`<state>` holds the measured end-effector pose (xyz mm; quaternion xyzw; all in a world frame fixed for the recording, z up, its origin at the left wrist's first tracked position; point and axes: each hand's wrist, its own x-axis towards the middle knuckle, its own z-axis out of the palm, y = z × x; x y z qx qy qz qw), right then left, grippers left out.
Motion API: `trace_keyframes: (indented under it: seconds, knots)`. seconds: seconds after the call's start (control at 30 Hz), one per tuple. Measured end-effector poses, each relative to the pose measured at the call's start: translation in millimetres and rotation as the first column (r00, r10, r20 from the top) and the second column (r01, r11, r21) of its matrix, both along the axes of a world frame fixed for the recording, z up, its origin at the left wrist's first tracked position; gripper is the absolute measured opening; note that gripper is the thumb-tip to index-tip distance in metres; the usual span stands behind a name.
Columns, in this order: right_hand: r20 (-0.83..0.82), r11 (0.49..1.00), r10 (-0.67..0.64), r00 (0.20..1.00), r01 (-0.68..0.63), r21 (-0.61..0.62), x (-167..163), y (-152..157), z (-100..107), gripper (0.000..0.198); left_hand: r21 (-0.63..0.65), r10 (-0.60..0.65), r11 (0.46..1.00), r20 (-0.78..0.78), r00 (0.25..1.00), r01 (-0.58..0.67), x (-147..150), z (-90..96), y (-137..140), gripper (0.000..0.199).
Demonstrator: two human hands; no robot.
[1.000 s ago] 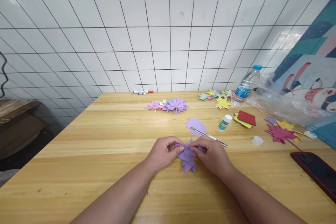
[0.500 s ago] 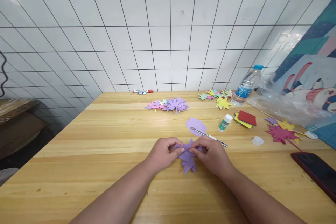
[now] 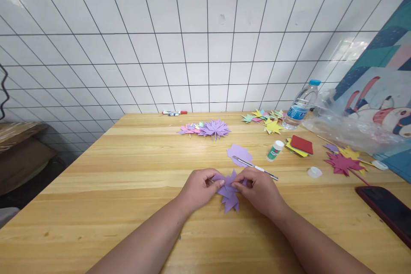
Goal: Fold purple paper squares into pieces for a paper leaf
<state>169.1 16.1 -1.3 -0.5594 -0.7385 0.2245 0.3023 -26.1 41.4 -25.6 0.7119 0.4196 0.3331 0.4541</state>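
1. The left hand (image 3: 201, 186) comes in from the bottom left, its forearm slanting up to the right; thumb and forefinger pinch the left edge of a purple paper leaf (image 3: 230, 201).
2. The right hand (image 3: 258, 188) mirrors it from the bottom right, knuckles raised, fingers curled, thumb and fingertips grasping the leaf's right side.
3. That leaf lies just below the middle of the frame, between the hands, its lower points spread toward the bottom edge.
4. Just above the right hand, a slim knife (image 3: 256, 167) lies aslant, its upper-left end over a piece of purple paper (image 3: 237, 150).
5. Right of centre, a glue stick (image 3: 274, 151) stands upright, white-capped; its green label has print too small to read.
6. Farther right are red and yellow sheets (image 3: 301, 144), a crimson leaf (image 3: 343, 162) and, at the lower right edge, a dark phone (image 3: 387, 212).
7. Above them a blue-capped bottle (image 3: 296, 111) wears a blue label with white lettering, not legible.
8. Left of centre, near the wall, lies a red-ended marker (image 3: 175, 112); its lettering is unreadable.
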Motion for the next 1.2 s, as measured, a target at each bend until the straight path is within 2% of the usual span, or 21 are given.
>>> trace_keyframes:
  seconds: [0.2, 0.33, 0.47, 1.0, 1.2]
  knots:
    - [-0.014, 1.000, 0.020, 1.000, -0.020, 0.009, -1.4, -1.5, -0.6, 0.006, 0.013, 0.017, 1.000, -0.021, 1.000, -0.017, 0.0, 1.2, -0.2, 0.019]
    - [-0.033, 0.999, 0.042, 0.999, -0.042, 0.013, -1.5, -2.0, 0.1, 0.017, -0.008, 0.042, 0.999, -0.007, 0.999, -0.043, 0.0, 1.0, 0.3, 0.020]
    - [-0.038, 0.998, 0.067, 0.997, -0.066, 0.016, -0.6, -1.2, -0.4, 0.021, -0.026, 0.045, 0.999, 0.008, 0.999, -0.045, 0.1, -0.1, 0.5, 0.020]
    - [0.009, 0.999, 0.032, 0.999, -0.032, 0.026, -1.8, -0.6, -0.4, 0.008, 0.037, 0.024, 0.999, -0.034, 0.999, -0.023, 0.2, 1.0, -0.9, 0.019]
    - [0.026, 0.999, 0.017, 1.000, -0.018, 0.039, -3.3, -2.6, -1.5, 0.007, 0.072, -0.026, 0.997, -0.071, 0.997, 0.031, 0.2, 5.0, -3.5, 0.019]
